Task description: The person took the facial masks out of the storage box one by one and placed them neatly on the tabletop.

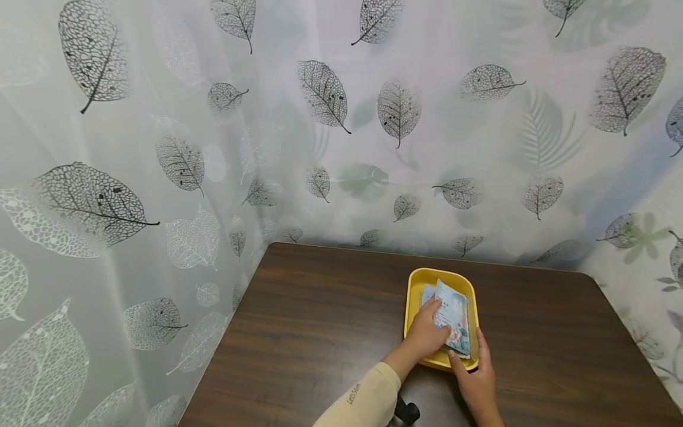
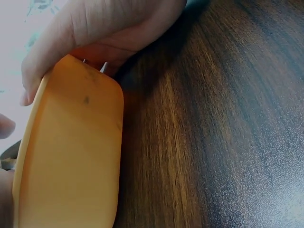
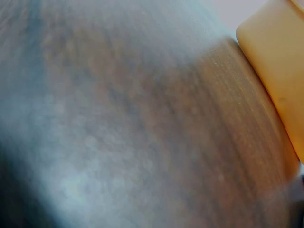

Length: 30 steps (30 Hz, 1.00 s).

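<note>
Pinch grip at left — left hand (image 1: 427, 333), cream sleeve (image 1: 368, 396), holds thin rectangular floral packet (image 1: 452, 313), second pale-blue packet (image 1: 427, 293) partly beneath. Both inside smooth yellow tray (image 1: 411, 308), rounded corners, on dark wood-grain table (image 1: 299, 332). Right hand (image 1: 479, 376) grips tray's near right corner — thumb at rim, fingers along outer wall.

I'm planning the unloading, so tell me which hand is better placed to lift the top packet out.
Left, probably. The left hand has its fingers on the top packet; the right hand grips the yellow tray at its near right corner and seems better suited to steadying it.
</note>
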Available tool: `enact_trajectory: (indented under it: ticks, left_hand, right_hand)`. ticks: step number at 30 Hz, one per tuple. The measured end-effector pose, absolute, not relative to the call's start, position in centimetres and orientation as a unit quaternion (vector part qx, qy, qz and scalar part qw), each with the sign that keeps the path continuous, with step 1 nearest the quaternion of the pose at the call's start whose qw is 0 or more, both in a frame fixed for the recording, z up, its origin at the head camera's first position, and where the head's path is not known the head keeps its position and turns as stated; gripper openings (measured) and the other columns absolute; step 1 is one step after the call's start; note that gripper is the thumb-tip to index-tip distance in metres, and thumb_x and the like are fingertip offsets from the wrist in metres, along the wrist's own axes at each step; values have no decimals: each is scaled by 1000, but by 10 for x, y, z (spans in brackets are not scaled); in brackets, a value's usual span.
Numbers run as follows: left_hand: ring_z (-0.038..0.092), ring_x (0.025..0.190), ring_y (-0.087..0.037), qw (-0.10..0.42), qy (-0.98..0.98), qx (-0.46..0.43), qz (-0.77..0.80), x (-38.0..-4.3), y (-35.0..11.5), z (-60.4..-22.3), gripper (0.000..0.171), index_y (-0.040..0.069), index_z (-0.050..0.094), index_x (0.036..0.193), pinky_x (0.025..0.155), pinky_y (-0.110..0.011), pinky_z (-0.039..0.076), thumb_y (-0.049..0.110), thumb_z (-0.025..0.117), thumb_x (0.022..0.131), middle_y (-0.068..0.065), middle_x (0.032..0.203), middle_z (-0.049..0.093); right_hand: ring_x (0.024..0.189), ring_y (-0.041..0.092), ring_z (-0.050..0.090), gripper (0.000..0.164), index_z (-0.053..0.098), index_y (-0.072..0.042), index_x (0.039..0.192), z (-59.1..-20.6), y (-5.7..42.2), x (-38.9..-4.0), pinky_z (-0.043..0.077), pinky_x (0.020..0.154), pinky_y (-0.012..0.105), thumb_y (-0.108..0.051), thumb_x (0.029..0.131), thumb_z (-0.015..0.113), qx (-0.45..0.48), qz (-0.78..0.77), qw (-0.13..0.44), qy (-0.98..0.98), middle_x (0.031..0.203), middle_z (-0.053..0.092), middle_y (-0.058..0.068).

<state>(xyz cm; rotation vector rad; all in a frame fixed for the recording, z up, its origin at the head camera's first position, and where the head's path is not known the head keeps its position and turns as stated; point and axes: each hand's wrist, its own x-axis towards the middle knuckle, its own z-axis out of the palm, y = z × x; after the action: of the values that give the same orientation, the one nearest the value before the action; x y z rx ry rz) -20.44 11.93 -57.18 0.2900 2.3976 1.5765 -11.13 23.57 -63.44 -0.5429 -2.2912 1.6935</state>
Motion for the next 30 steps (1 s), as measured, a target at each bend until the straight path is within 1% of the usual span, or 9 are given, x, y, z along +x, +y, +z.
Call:
enact_trajectory:
  ticks: [2,4,9,13,17,20,24,27,30]
  left_hand:
    - [37,151,-13,123,828,100,538,-204,119,-572,66,19,51,151,123,-35,34,12,72,88,12,162,40]
    - [37,151,-13,115,829,101,537,-204,119,-572,66,19,52,151,123,-35,34,10,72,88,11,162,41]
    - [39,150,-15,95,828,97,544,-203,119,-573,64,21,53,150,123,-34,34,7,70,90,8,161,43]
    - [40,150,-17,81,820,95,558,-204,119,-574,61,19,54,149,123,-34,34,5,68,91,6,160,45]
    - [39,150,-19,67,807,92,579,-203,117,-574,62,17,54,148,123,-37,34,1,66,90,2,160,46]
    - [39,151,-20,58,801,87,590,-203,116,-573,62,19,55,148,124,-38,33,0,66,90,2,159,47]
    - [40,150,-19,40,796,89,597,-203,115,-569,61,21,56,148,124,-38,33,3,67,91,1,158,48]
    - [42,149,-19,27,787,94,609,-204,114,-564,60,20,56,147,124,-39,33,3,67,91,0,157,49]
    - [43,148,-19,20,772,96,628,-206,112,-558,59,19,57,147,123,-38,34,2,67,91,-1,156,50]
  right_hand:
    - [152,41,22,93,12,-25,166,-636,236,-112,16,125,59,-27,95,72,-186,580,121,-784,169,19,20]
    - [153,39,22,93,13,-26,166,-636,236,-112,16,125,60,-27,95,72,-187,580,122,-784,169,19,19]
    - [153,41,20,92,13,-24,166,-636,236,-112,16,124,62,-27,95,72,-186,576,125,-786,169,19,20]
    - [153,43,21,92,13,-23,166,-634,235,-111,16,124,63,-26,95,72,-183,575,127,-787,169,19,21]
    - [153,41,22,92,14,-24,166,-634,235,-111,16,125,61,-26,95,72,-184,578,127,-785,169,20,21]
    - [154,40,21,92,14,-24,166,-635,235,-111,16,125,60,-26,95,72,-185,578,126,-785,170,20,19]
    - [155,43,17,92,13,-20,166,-635,235,-111,14,125,63,-26,95,71,-180,576,129,-787,170,17,20]
    - [156,43,16,91,13,-18,166,-635,235,-111,13,125,64,-25,95,71,-178,575,132,-787,170,17,20]
    - [156,41,16,91,14,-19,166,-635,235,-111,12,126,62,-25,95,71,-179,573,132,-789,170,18,17]
